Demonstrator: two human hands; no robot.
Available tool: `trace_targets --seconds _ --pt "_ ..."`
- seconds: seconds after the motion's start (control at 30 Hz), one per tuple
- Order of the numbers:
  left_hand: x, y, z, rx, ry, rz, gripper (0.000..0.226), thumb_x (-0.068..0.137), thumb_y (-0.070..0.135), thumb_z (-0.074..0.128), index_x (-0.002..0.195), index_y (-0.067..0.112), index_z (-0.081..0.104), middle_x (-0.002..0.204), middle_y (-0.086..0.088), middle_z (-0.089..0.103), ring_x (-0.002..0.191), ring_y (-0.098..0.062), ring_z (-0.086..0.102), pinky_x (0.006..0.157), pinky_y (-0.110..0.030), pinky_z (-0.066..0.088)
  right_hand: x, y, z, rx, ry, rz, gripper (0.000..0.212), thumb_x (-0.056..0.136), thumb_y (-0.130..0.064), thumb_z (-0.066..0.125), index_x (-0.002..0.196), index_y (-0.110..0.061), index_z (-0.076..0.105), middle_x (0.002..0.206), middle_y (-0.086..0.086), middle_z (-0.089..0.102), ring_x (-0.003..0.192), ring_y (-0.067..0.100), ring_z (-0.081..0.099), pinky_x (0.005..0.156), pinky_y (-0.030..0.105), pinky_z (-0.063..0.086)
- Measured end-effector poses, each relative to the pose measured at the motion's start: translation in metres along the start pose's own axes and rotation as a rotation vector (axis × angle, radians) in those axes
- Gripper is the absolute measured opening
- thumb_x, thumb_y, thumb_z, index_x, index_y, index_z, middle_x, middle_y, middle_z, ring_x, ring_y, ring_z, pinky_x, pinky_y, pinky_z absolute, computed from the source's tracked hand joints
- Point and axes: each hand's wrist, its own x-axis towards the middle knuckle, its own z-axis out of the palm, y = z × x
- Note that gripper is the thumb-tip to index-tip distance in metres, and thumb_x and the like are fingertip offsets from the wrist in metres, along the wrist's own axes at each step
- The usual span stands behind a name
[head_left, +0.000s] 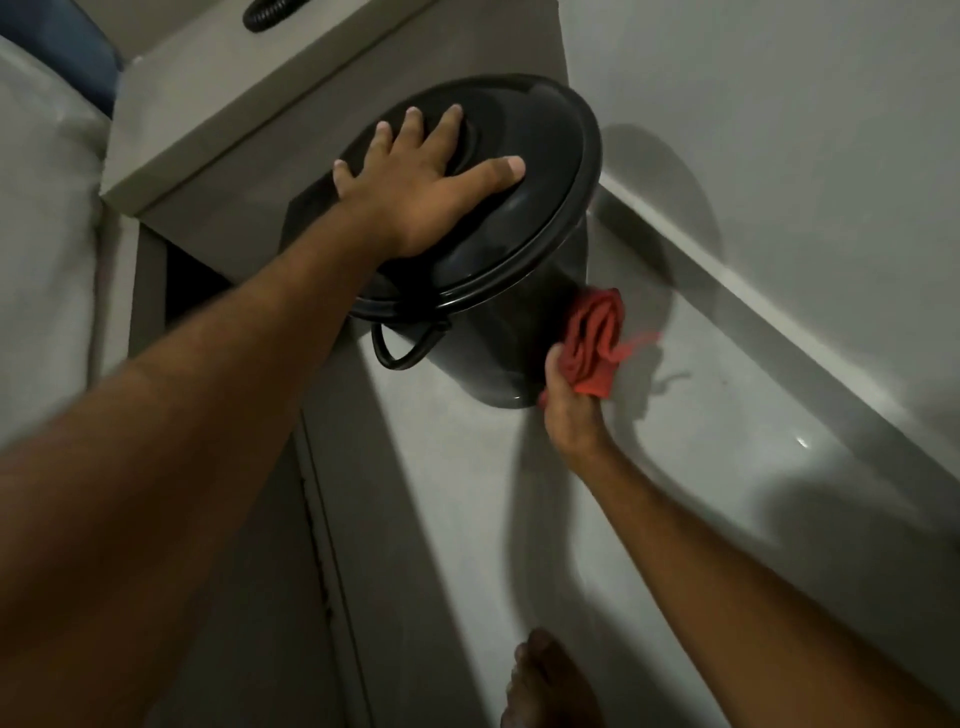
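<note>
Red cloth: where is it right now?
In the head view, right of centre, the red cloth is bunched in the right hand and held against the lower right side of the black bin.

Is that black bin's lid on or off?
On: the lid sits down over the bin rim, left hand pressed flat on top.

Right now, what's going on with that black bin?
A person is wiping a black lidded bin that stands on the pale floor by the wall. The left hand lies flat, fingers spread, on the lid, apparently steadying it. The right hand grips a bunched red cloth against the bin's lower side. A bare foot shows at the bottom edge.
</note>
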Motion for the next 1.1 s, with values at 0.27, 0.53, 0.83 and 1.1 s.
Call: trace_targets --seconds 0.27,0.53,0.83,1.1 --pt "0.006 0.001 -0.002 -0.008 0.012 -0.032 0.101 0.073 0.092 0.024 0.157 0.038 0.008 0.169 -0.004 0.001 0.153 -0.029 -0.002 0.116 -0.066 -0.003 0.019 -0.082 0.052 0.136 0.164 -0.055 0.087 0.082 -0.074 0.045 0.149 -0.019 0.039 0.154 0.014 0.044 0.14 0.034 0.045 0.117 0.052 0.037" --pt "0.005 0.002 -0.004 0.0 0.012 -0.06 0.1 0.075 0.091 0.026 0.158 0.038 0.009 0.169 -0.004 0.002 0.153 -0.029 -0.002 0.116 -0.066 -0.003 0.015 0.013 0.004 -0.041 -0.061 0.08 0.103 0.083 -0.078 0.049 0.156 -0.009 0.025 0.159 0.008 0.033 0.143 0.021 0.037 0.119 0.028 0.035" --pt "0.003 0.046 -0.017 0.098 0.019 -0.23 0.129 0.058 0.103 0.007 0.156 0.021 0.028 0.163 -0.025 0.013 0.147 -0.05 0.006 0.112 -0.067 0.007 0.044 -0.118 0.005 0.288 -0.175 -0.176 0.07 0.1 -0.057 0.028 0.148 -0.008 0.044 0.147 0.008 0.054 0.134 0.019 0.053 0.115 0.039 0.041" --pt "0.012 0.022 -0.003 0.006 0.003 -0.054 0.101 0.074 0.093 0.022 0.158 0.037 0.008 0.169 -0.003 -0.001 0.153 -0.031 -0.005 0.116 -0.065 -0.005 -0.004 -0.008 0.016 -0.072 -0.073 -0.135 0.095 0.091 -0.05 0.056 0.156 0.002 0.01 0.164 0.0 0.017 0.153 0.009 0.019 0.127 0.029 0.014"
